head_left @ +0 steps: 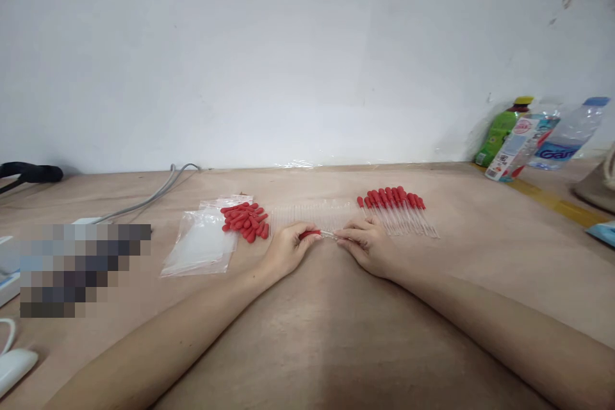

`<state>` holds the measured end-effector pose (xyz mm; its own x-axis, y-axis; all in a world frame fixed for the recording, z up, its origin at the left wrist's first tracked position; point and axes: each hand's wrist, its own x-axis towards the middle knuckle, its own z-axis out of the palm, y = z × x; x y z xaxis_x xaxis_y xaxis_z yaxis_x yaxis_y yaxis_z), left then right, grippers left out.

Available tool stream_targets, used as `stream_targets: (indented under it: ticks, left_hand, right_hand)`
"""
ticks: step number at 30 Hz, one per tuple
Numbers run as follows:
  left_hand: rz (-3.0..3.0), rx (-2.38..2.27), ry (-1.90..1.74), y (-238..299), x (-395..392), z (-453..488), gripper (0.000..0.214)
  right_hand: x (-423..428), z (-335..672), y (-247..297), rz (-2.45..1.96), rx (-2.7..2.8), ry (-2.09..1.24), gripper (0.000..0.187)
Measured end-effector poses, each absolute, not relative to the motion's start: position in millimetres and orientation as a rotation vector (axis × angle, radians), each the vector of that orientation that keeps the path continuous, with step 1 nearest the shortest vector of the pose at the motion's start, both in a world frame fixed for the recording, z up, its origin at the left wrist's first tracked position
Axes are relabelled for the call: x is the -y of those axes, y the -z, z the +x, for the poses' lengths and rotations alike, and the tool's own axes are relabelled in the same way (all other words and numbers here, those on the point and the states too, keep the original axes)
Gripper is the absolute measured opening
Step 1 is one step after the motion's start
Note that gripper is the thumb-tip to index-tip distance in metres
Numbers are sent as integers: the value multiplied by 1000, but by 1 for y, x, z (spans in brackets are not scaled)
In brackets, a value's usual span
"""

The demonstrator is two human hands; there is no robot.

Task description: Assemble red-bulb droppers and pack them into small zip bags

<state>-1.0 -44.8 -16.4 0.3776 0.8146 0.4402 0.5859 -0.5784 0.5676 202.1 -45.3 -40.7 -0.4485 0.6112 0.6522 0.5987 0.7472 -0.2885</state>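
Observation:
My left hand [287, 248] pinches a red rubber bulb [310, 234] and my right hand [364, 243] pinches a clear glass tube [328, 234]; the two meet between the hands. Behind them lies a row of bare clear tubes [307, 213]. A loose pile of red bulbs [245, 219] sits to the left. A row of droppers with red bulbs fitted [396, 208] lies to the right, just past my right hand.
Clear plastic bags [202, 242] lie left of the bulb pile. Plastic bottles [528, 134] stand at the back right by the wall. A grey cable [154, 195] runs along the back left, and a white object [14, 368] sits at the near left edge.

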Motion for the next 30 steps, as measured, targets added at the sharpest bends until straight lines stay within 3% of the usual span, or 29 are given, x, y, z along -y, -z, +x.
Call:
stream_targets:
  ticks: [7,19,30]
  left_hand:
    - [2151,-1096,-1009,20,41,-3,18]
    - [2287,-1085,-872,19,43,-4,16]
    - [2305,-1077,-1074,23,46,-8,31]
  right_hand:
    - [44,204,37,-807,2198,-200,19]
    - [43,208,32,-853,2321,205,23]
    - [50,202,32,-941,2249,47,22]
